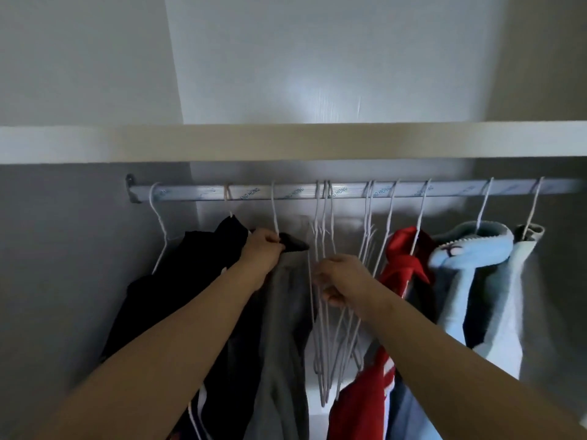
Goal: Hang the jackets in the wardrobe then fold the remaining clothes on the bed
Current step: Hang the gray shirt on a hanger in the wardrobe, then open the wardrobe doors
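Observation:
A grey jacket [286, 312] hangs from a white hanger on the wardrobe's metal rail [317, 191]. My left hand [262, 250] is shut on the jacket's dark collar at the top of that hanger. My right hand [341, 277] grips the wires of several empty white hangers [327, 328] that hang just right of the grey jacket. A black jacket [178, 290] hangs to the left. To the right hang a red jacket [401, 265] and a light blue hooded jacket [467, 274].
A white shelf [286, 141] runs above the rail. One empty hanger [160, 230] hangs at the rail's far left beside the wardrobe's side wall. A pale grey garment [517, 300] hangs at the far right. The bed is out of view.

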Demonstrator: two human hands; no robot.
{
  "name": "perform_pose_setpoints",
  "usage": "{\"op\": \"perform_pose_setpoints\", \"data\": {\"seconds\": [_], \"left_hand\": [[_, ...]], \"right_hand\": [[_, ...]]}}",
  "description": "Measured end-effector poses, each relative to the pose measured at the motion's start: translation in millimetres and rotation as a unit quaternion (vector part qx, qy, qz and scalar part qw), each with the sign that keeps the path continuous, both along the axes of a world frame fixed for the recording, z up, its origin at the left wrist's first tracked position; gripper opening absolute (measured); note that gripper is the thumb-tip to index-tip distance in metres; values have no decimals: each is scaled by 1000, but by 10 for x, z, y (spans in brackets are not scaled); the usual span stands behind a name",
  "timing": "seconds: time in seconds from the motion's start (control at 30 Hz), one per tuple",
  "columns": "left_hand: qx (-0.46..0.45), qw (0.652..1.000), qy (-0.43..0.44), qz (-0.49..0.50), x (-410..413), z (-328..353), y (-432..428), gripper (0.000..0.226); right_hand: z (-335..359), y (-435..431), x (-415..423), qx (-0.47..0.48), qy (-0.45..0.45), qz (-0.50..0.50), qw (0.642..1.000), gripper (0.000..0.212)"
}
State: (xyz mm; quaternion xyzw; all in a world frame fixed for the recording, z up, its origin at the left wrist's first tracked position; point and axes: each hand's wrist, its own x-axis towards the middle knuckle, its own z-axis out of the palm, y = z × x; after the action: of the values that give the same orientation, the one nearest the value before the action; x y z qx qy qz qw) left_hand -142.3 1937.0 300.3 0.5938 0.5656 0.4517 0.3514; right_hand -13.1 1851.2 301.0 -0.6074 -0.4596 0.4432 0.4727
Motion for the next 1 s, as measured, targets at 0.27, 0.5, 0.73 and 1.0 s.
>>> {"op": "perform_pose_setpoints", "data": {"seconds": [0.27, 0.5, 0.73, 1.0], "left_hand": [[194, 980, -8, -43, 180, 34, -578, 12], [32, 953, -114, -281, 915, -140, -1577, 24], [-121, 886, -79, -441, 1747, -544, -3126, 16], [-232, 754, -3, -615, 2295, -1072, -5875, 9]], "right_hand": [[-105, -356, 41, 49, 98, -105, 988, 22], [-284, -1407, 560, 52, 124, -249, 959, 8], [-643, -3265, 1044, 31, 154, -433, 887, 14], [-1237, -6190, 1072, 5, 186, -645, 742, 13]]}}
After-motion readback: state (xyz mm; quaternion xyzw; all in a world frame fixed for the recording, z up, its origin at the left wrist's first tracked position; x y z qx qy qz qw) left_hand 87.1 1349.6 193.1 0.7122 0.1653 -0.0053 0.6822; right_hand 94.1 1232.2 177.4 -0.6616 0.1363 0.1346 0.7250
